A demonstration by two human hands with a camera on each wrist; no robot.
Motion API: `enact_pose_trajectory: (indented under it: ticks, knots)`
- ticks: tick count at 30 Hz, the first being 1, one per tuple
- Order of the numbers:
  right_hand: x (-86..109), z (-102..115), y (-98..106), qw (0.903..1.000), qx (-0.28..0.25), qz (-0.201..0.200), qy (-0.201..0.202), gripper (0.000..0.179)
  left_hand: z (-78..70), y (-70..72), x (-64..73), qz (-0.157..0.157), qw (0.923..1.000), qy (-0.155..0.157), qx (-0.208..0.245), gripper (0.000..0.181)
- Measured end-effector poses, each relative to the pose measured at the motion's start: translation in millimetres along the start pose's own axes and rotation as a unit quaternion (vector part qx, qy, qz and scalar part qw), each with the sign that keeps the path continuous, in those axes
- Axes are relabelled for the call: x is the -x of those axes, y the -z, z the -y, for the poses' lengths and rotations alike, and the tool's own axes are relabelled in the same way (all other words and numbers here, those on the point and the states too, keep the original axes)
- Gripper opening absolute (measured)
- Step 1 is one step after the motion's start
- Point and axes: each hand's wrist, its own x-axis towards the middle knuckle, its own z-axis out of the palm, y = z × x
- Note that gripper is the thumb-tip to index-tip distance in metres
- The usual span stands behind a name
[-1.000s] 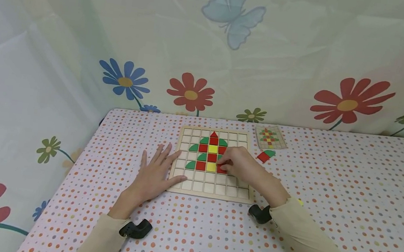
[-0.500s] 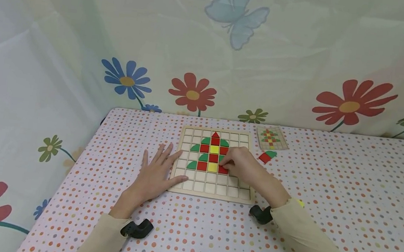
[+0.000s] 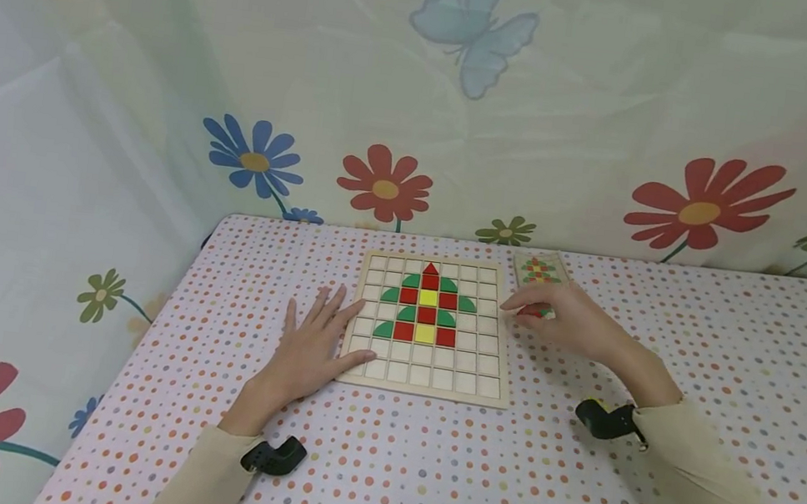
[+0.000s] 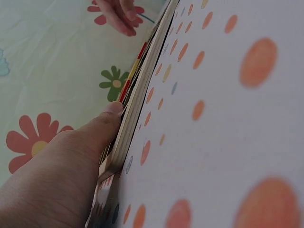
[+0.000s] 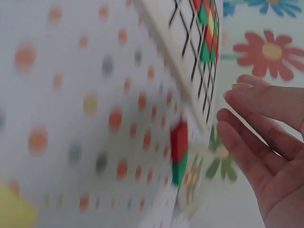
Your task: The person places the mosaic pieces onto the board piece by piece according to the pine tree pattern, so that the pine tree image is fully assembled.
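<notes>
A wooden grid board (image 3: 419, 374) carries red, yellow and green pieces laid in a tree shape, topped by a red triangle (image 3: 431, 270). My left hand (image 3: 307, 358) rests with spread fingers on the board's left edge. In the left wrist view its thumb (image 4: 102, 126) lies along the board's rim. My right hand (image 3: 579, 324) hovers just right of the board, fingers loosely extended and holding nothing. Beneath it lie a loose red square (image 5: 179, 140) and a green rounded piece (image 5: 179, 168), partly hidden by the hand in the head view.
A small pattern card (image 3: 539, 269) with a printed tree lies behind the right hand, partly covered. A yellow piece (image 5: 16, 209) lies on the dotted tablecloth (image 3: 390, 486), near the right wrist. A flowered curtain (image 3: 283, 61) hangs behind the table.
My right hand has let go of the red square at the lower right of the tree and moved right, over the loose pieces. The left hand has stayed on the board.
</notes>
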Motion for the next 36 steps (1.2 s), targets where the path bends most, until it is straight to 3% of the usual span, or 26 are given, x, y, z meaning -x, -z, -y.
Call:
enact_pose_trajectory:
  ticks: [4, 11, 21, 28, 36]
  knots:
    - [7.6, -21.4, 13.0, 0.9994, 0.022, -0.006, -0.025, 0.030, 1.3, -0.6, 0.6, 0.000, 1.0000, 0.001, 0.000, 0.090]
    - [9.1, -42.7, 15.9, 0.9970, 0.002, 0.021, -0.074, 0.038, 2.6, -2.5, 0.5, -0.004, 1.0000, -0.001, 0.004, 0.090]
    - [-1.6, -44.4, 5.2, 0.9966, 0.075, 0.014, -0.031, 0.032, 3.2, -2.4, -0.7, -0.008, 0.9999, -0.005, 0.004, 0.089]
    - [0.9, -44.2, 4.9, 0.9942, 0.099, 0.004, -0.042, 0.025, 2.7, -3.2, -0.4, -0.011, 0.9999, -0.005, 0.005, 0.089]
    - [12.4, -46.4, 10.2, 0.9941, 0.052, 0.012, -0.095, 0.026, 2.6, -3.5, -0.9, -0.008, 1.0000, -0.001, 0.001, 0.090]
